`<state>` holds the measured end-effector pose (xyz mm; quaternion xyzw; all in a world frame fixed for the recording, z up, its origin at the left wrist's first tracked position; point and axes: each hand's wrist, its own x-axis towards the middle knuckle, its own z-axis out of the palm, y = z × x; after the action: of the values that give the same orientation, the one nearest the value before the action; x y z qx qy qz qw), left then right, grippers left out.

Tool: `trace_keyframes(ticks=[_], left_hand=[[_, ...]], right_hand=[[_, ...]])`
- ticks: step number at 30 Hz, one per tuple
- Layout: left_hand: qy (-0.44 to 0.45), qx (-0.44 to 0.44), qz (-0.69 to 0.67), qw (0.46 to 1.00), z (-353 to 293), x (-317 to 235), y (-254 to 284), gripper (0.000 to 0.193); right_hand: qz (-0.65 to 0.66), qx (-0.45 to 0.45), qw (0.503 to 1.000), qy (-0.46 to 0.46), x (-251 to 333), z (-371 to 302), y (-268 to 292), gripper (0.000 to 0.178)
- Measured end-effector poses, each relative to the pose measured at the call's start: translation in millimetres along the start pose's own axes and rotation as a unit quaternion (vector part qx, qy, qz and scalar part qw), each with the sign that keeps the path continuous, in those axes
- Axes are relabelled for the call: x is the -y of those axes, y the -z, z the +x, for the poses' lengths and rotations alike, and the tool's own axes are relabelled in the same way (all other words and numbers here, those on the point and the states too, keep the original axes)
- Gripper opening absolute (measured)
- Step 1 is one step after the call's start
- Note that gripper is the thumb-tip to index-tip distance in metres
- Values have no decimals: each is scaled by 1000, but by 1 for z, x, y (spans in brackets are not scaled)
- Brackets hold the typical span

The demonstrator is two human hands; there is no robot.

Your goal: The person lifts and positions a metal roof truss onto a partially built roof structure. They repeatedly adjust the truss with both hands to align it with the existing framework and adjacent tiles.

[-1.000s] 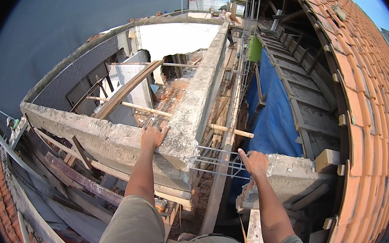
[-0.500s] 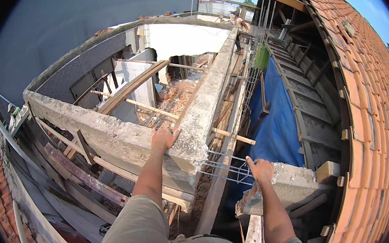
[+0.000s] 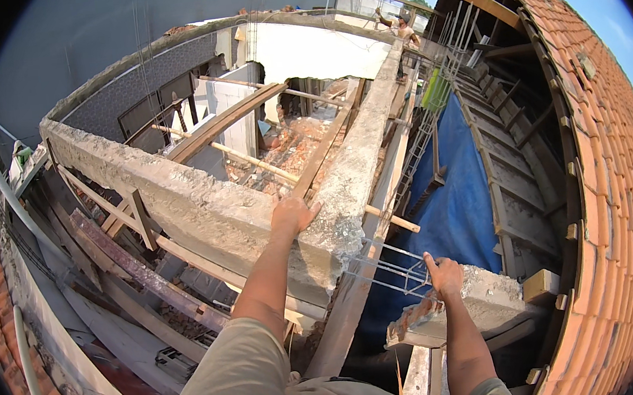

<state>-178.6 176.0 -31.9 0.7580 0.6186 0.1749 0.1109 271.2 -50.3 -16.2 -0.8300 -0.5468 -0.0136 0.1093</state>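
Note:
My left hand (image 3: 293,214) lies on top of a rough concrete beam (image 3: 208,203), just left of its broken corner. Its fingers are spread, with nothing held in them. Over a gap to the right, my right hand (image 3: 446,276) rests on a broken concrete stub (image 3: 485,292). Its thumb and finger stick out beside the ends of bare steel bars (image 3: 388,266), and the other fingers are partly hidden. Those bars bridge the gap between beam corner and stub. My knee, in grey-khaki cloth, is raised below my left arm.
Brick rubble (image 3: 299,146) lies inside the roofless walls, crossed by wooden planks (image 3: 230,121) and poles. A blue tarp (image 3: 452,190) hangs right of the gap. Orange roof tiles (image 3: 620,186) slope along the right. Another person (image 3: 400,30) is at the beam's far end.
My view has turned a little, so the scene sits farther right in the picture. Both hands keep their places on the concrete. The far person's arm has shifted.

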Motion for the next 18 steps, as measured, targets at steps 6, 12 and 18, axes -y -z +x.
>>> trace_keyframes(ticks=[6, 12, 18], left_hand=[[-4, -13, 47, 999, -4, -6, 9, 98], [1, 6, 40, 999, -10, -11, 16, 100], [20, 49, 31, 998, -9, -14, 24, 102]], right_hand=[[-2, -29, 1000, 5, -5, 4, -10, 84], [12, 1, 1000, -2, -3, 2, -5, 87], [18, 26, 999, -26, 4, 0, 5, 86]])
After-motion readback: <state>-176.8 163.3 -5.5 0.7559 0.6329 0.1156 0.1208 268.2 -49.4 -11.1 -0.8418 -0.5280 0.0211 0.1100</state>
